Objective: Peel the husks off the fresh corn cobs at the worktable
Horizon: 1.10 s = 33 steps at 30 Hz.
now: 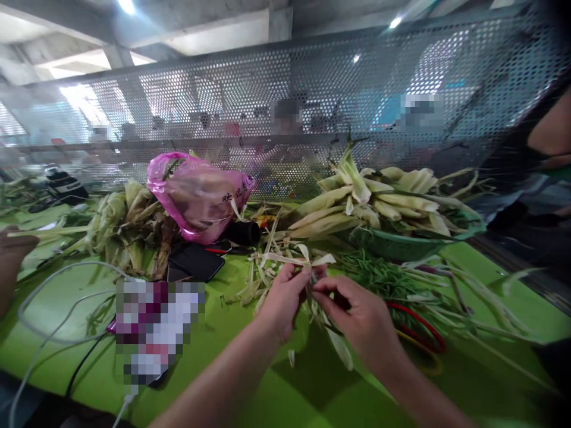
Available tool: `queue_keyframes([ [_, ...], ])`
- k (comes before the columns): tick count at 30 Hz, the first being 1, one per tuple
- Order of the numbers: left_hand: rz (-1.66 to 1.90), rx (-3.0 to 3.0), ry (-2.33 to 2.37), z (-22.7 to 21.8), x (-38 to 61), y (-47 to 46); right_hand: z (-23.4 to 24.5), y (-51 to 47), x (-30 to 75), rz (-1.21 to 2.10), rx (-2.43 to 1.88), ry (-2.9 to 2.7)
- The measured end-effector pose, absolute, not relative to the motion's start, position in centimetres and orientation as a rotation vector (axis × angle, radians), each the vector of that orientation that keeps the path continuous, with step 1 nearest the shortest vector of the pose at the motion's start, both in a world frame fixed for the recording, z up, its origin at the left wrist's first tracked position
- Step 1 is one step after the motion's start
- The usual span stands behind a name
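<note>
My left hand (285,297) and my right hand (357,318) meet over the green table (312,386). Both pinch the same pale leaf strips (307,260), which fan out above my fingers and hang down below them (339,348). The left hand's fingers curl round the bundle from the left; my right thumb and forefinger pinch it from the right. Loose husk scraps (259,279) lie just left of my hands.
A green basin (401,244) heaped with pale husked stalks (379,199) stands behind right. A pink plastic bag (196,196), dark phone (196,261), leaf pile (120,226), white cable (49,285), coloured rubber bands (419,333) lie around. Another person's hand (11,255) at left; perforated metal screen (312,101) behind.
</note>
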<state>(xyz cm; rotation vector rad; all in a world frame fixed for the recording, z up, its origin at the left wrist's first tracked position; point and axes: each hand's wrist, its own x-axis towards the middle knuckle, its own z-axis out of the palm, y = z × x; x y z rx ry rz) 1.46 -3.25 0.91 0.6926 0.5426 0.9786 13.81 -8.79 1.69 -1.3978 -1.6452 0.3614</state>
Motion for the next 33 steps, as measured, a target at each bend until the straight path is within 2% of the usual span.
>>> queue_keyframes([
  [6, 0.965, 0.613, 0.561, 1.1, 1.9, -4.0, 0.8, -8.3, 13.5, 0.463, -1.598, -1.554],
  [9, 0.968, 0.610, 0.624, 1.0, 2.0, -4.0, 0.7, -8.1, 13.6, 0.474, -1.592, -1.511],
  [20, 1.023, 0.914, 0.674, 0.6, 1.4, -2.5, 0.9, -7.9, 14.3, 0.835, -1.511, -1.370],
  [27, 1.028, 1.013, 0.768, 0.7, 1.2, -2.5, 1.6, -8.4, 15.4, 0.546, -1.555, -1.598],
  [33, 1.069, 0.879, 0.756, 0.5, 1.4, -2.6, 1.7, -8.6, 15.4, 0.559, -1.550, -1.604],
])
